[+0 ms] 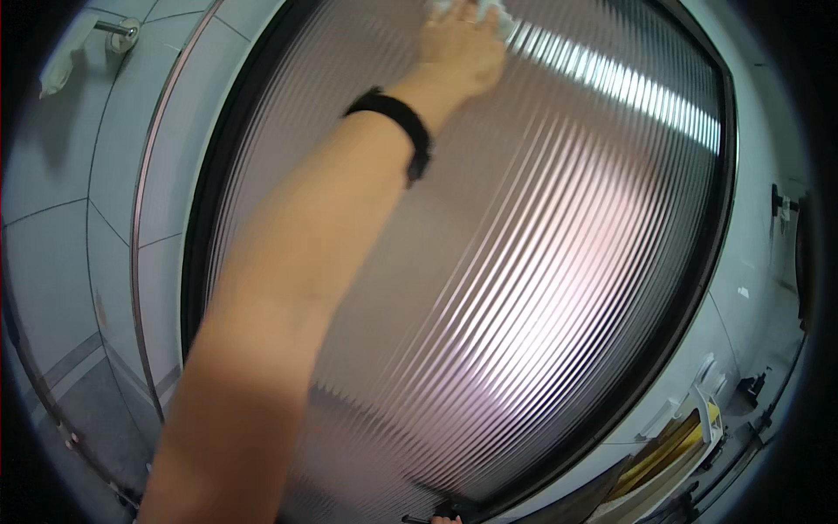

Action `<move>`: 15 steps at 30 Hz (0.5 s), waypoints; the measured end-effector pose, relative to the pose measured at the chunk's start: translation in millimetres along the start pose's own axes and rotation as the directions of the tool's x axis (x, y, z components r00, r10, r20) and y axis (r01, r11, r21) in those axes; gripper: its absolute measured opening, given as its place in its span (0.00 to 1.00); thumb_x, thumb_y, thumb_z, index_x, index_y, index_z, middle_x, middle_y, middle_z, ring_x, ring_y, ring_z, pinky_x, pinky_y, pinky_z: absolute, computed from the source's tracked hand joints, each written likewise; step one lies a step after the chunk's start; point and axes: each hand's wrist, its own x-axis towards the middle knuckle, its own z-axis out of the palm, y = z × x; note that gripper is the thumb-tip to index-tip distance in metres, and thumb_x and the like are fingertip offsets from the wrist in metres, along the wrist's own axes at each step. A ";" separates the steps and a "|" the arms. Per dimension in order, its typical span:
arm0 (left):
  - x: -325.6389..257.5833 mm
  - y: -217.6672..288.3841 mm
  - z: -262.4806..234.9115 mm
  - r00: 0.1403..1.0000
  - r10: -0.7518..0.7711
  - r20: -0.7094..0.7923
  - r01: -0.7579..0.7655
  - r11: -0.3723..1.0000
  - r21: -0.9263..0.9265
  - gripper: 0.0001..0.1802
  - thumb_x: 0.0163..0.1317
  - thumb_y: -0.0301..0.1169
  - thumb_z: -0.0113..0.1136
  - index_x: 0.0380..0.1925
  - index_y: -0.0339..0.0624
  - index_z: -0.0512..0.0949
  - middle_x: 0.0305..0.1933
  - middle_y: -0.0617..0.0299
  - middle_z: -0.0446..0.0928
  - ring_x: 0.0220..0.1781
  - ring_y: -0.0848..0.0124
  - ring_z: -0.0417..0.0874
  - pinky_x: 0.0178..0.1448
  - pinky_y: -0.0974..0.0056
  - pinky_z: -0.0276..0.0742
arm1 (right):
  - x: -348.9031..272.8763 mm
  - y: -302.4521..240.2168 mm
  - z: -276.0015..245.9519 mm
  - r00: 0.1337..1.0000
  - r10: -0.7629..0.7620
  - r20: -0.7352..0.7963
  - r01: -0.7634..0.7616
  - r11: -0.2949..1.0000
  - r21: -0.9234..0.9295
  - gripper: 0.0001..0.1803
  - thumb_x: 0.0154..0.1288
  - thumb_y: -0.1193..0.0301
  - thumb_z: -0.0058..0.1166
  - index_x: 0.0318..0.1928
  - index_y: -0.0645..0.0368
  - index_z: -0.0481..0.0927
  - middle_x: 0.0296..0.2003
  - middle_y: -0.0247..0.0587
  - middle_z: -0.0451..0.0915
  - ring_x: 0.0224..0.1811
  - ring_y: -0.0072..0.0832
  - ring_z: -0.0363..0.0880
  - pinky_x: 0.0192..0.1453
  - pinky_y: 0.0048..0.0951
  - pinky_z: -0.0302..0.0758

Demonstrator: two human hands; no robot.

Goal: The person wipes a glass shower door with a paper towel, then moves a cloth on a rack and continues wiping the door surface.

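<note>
Item one: a tall ribbed glass door [524, 262] in a dark frame [205, 218], filling most of the view. Its vertical flutes carried a bright band of reflected light near the top right and a softer pinkish glare lower down.

Item two: the person's left hand [463, 44], arm stretched up from the lower edge, with a black wristband [397, 122] round the wrist. The hand lay flat against the upper part of the glass, its grip closed over a white cloth [467, 10] and pressing that cloth onto the pane. Only the cloth's edges showed, past the fingers, at the top rim of the view.

Item three: the right hand [445, 520], barely seen at the bottom edge near the door's lower frame. Too little of it showed to tell how its grip stood.

Item four: a pale grey tiled wall [78, 175] to the left of the door, with a curved metal strip [144, 218] running beside the frame.

Item five: a chrome fitting [118, 33] mounted high on that wall, a white roll or cloth [61, 65] hanging from it, well apart from the hand.

Item six: a white and yellow object [690, 432] low at the right, partly hidden; its kind could not be told.
</note>
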 end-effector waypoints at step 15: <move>-65.2 -132.0 -27.7 0.963 -0.252 0.094 0.219 0.938 0.270 0.27 0.58 0.39 0.32 0.53 0.29 0.56 0.58 0.40 0.54 0.61 0.52 0.53 0.62 0.54 0.48 | 8.0 -4.5 6.3 0.996 0.086 -0.020 -0.088 0.993 -0.078 0.24 0.38 0.64 0.55 0.36 0.65 0.68 0.37 0.54 0.69 0.47 0.47 0.62 0.60 0.43 0.49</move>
